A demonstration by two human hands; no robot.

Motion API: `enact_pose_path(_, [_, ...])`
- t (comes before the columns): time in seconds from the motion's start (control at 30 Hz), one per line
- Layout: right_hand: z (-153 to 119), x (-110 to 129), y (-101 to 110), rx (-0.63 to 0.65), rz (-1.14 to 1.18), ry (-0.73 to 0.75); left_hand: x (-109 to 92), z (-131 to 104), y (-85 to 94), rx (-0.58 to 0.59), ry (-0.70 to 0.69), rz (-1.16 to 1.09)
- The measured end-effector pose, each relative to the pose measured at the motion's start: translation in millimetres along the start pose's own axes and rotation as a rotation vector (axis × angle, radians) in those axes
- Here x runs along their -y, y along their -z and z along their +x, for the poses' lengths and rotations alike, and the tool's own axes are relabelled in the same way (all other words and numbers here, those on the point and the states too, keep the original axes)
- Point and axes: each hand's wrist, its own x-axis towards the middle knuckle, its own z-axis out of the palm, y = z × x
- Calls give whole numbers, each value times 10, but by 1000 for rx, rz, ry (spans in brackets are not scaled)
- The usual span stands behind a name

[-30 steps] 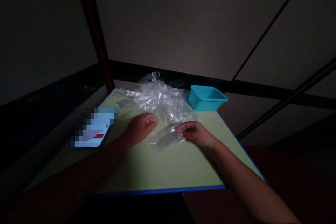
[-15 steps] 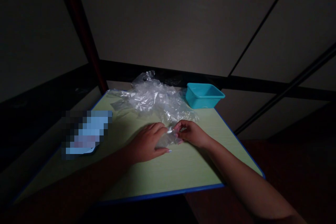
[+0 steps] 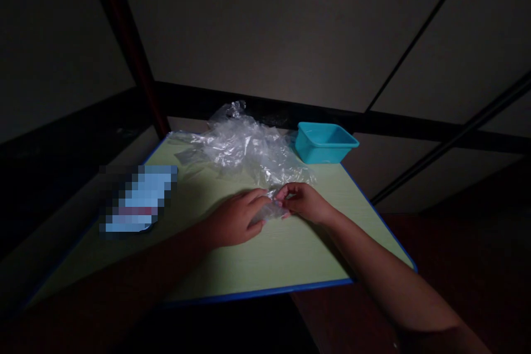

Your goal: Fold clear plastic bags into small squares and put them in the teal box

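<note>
A small clear plastic bag (image 3: 269, 210) lies on the light green table top, between my two hands. My left hand (image 3: 236, 218) rests over its left side, fingers curled onto the plastic and thumb lower down. At the right side, my right hand (image 3: 306, 203) pinches the plastic between thumb and fingertips. Just beyond them spreads a crumpled heap of clear plastic bags (image 3: 244, 146), shiny and loosely piled. Whether the small bag joins this heap is hard to see.
A turquoise plastic bin (image 3: 326, 152) stands at the back right corner of the blue-edged table (image 3: 265, 265). To the left lies a blurred-out phone-like object (image 3: 143, 199) with a bright face. Dark panels (image 3: 257, 27) rise behind the table.
The whole view has shifted slightly, with the table sitting higher in it. My left thumb has drawn closer to the small bag; my right hand keeps its pinch.
</note>
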Motion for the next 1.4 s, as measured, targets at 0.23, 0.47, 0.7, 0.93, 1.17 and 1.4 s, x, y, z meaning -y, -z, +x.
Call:
enact_pose_path(0.23, [-19, 22, 32, 11, -8, -12, 100, -22, -12, 31, -101, -53])
enact_pose_path(0.47, [-14, -13, 38, 31, -13, -25, 162, -11, -29, 34, -83, -127])
enact_pose_path(0.7, [-28, 11, 52, 58, -5, -42, 175, 10, -27, 21, -132, -196])
enact_pose_path(0.93, [-30, -19, 62, 94, -5, -68, 283, -2, -54, 58, -110, -155])
enact_pose_path(1.17, [-8, -50, 70, 92, -21, -62, 170, -19, -2, 51, -136, -12])
enact_pose_path(1.4, [-30, -26, 63, 95, -29, -47, 42, -33, -20, 61, -76, 23])
